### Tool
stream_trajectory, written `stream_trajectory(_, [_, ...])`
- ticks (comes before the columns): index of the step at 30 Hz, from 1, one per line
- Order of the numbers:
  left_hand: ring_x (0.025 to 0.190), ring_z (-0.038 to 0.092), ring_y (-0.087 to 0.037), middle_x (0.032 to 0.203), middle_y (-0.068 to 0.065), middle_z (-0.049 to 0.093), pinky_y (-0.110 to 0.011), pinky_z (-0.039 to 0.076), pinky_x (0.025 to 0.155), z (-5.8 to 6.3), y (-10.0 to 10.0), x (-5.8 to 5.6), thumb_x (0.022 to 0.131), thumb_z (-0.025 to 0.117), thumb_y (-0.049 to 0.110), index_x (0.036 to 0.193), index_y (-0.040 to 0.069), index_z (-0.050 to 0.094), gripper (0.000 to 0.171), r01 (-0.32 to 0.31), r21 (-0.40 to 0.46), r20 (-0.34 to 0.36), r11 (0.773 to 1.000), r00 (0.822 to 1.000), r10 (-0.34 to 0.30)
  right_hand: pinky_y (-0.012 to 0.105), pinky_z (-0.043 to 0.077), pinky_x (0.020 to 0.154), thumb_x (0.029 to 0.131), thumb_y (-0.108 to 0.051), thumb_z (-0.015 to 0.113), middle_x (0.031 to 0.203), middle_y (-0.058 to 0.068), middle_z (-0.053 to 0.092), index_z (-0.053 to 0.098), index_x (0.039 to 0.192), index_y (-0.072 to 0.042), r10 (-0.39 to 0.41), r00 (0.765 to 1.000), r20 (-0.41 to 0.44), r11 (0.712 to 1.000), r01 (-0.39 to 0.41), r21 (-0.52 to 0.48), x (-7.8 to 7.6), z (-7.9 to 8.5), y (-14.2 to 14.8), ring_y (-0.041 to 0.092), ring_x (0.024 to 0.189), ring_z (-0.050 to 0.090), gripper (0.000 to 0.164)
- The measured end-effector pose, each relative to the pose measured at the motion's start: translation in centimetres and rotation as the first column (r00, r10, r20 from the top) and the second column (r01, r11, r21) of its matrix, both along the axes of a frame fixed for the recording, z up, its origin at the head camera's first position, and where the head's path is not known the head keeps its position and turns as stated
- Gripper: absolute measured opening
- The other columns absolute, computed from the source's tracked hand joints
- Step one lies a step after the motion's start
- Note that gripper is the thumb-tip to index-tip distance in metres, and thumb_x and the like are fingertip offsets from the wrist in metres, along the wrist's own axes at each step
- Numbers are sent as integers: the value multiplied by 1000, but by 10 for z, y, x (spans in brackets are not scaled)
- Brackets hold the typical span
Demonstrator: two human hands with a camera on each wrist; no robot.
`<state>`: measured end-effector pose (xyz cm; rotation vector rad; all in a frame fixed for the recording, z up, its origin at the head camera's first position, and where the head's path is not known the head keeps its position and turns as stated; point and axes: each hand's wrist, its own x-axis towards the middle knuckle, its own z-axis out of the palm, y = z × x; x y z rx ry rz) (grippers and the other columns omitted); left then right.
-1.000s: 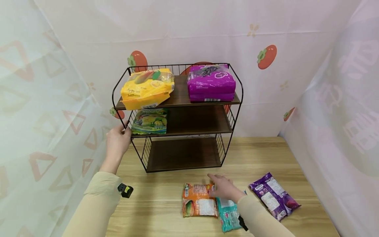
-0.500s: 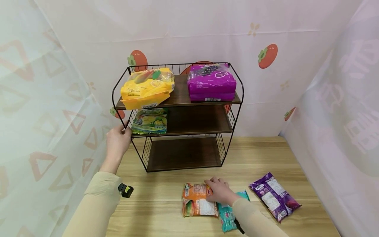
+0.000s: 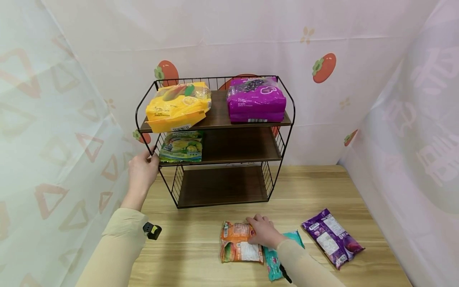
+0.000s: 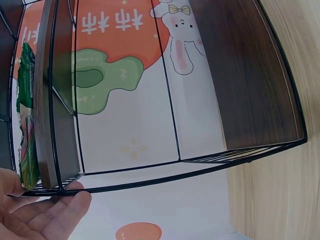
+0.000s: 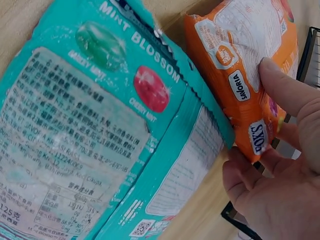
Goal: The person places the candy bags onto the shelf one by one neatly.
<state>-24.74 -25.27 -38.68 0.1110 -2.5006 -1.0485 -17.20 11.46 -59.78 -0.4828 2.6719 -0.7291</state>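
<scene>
My left hand (image 3: pixel 142 170) grips the side frame of the black wire rack (image 3: pixel 222 187) at its middle shelf. In the left wrist view, thumb and fingers bend round the wire beside the green candy bag (image 4: pixel 27 120). On the table my right hand (image 3: pixel 266 232) holds the right end of the orange candy bag (image 3: pixel 234 241). Seen from the right wrist, the thumb lies on top of this bag and the fingers reach under its edge. A teal mint candy bag (image 5: pixel 85 115) lies right beside it, partly hidden under my forearm in the head view.
A purple candy bag (image 3: pixel 333 238) lies further right on the wooden table (image 3: pixel 305 187). The top shelf bears a yellow pack (image 3: pixel 177 109) at the left, jutting over the front edge, and a purple grape pack (image 3: pixel 256 103) at the right. Printed cloth walls (image 3: pixel 358 99) surround the table.
My right hand has come down and slightly left onto the orange bag, its fingers closing at the bag's right end. The left hand stays on the rack.
</scene>
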Motion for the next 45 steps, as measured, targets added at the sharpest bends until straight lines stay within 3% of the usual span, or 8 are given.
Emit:
stream_trajectory(11, [50, 59, -3, 98, -27, 75, -23, 43, 46, 0, 0, 0, 104, 46, 14, 140, 3, 62, 41, 4, 6, -4, 1000, 1000, -4, 47, 41, 87, 82, -17, 86, 109, 7, 49, 61, 136, 2, 36, 995, -96, 999, -34, 24, 0, -1, -5, 25, 99, 40, 62])
stream_trajectory(18, [51, 58, -1, 100, -27, 75, -23, 44, 46, 0, -1, 0, 104, 46, 14, 141, 4, 61, 41, 9, 19, 5, 1000, 1000, -9, 41, 43, 84, 83, -16, 85, 106, 3, 50, 68, 124, -5, 95, 958, -272, 994, -78, 72, -1, 1, -5, 20, 96, 43, 45])
stream_trajectory(22, [51, 59, -2, 98, -27, 75, -24, 44, 46, 0, -1, 1, 104, 45, 15, 142, 5, 61, 42, 11, 24, 13, 1000, 1000, -11, 36, 41, 79, 83, -14, 85, 102, 2, 50, 70, 116, -9, 145, 903, -404, 988, -112, 105, -3, 2, -5, 17, 90, 39, 36])
stream_trajectory(30, [49, 58, -4, 96, -27, 75, -25, 43, 45, 1, 0, 1, 104, 45, 15, 141, 5, 61, 41, 4, 24, 16, 1000, 1000, -4, 34, 47, 78, 82, -10, 86, 103, 2, 52, 68, 104, -13, 202, 733, -649, 979, -138, 149, -11, -3, -2, 18, 91, 47, 29])
stream_trajectory(33, [49, 58, -4, 94, -26, 75, -25, 42, 44, 1, 0, 1, 104, 46, 15, 141, 5, 62, 41, 5, 21, 12, 1000, 1000, -5, 33, 46, 76, 87, -6, 80, 104, 2, 52, 67, 104, -13, 217, 677, -704, 976, -156, 151, -14, -3, 0, 18, 91, 45, 23])
stream_trajectory(34, [49, 58, -3, 94, -26, 75, -25, 42, 44, 1, 0, 1, 104, 45, 15, 141, 5, 62, 41, 5, 20, 10, 1000, 1000, -5, 33, 45, 76, 95, -6, 71, 105, 3, 52, 66, 105, -12, 224, 663, -715, 974, -166, 152, -14, -3, 1, 18, 91, 45, 13])
stream_trajectory(41, [50, 59, -5, 93, -25, 76, -26, 43, 45, 0, -1, 2, 105, 45, 16, 142, 5, 60, 42, 13, 18, 14, 1000, 1000, -13, 38, 49, 86, 110, -5, 38, 121, 9, 53, 61, 112, -11, 258, 644, -720, 966, -194, 172, -12, 5, 9, 23, 104, 49, 24])
stream_trajectory(45, [50, 59, -6, 91, -26, 76, -26, 43, 44, -2, -1, 2, 105, 45, 16, 142, 5, 60, 42, 14, 24, 11, 1000, 1000, -14, 39, 49, 90, 109, -5, 18, 124, 10, 54, 59, 111, -10, 285, 586, -759, 957, -214, 195, -12, 3, 17, 25, 108, 51, 41])
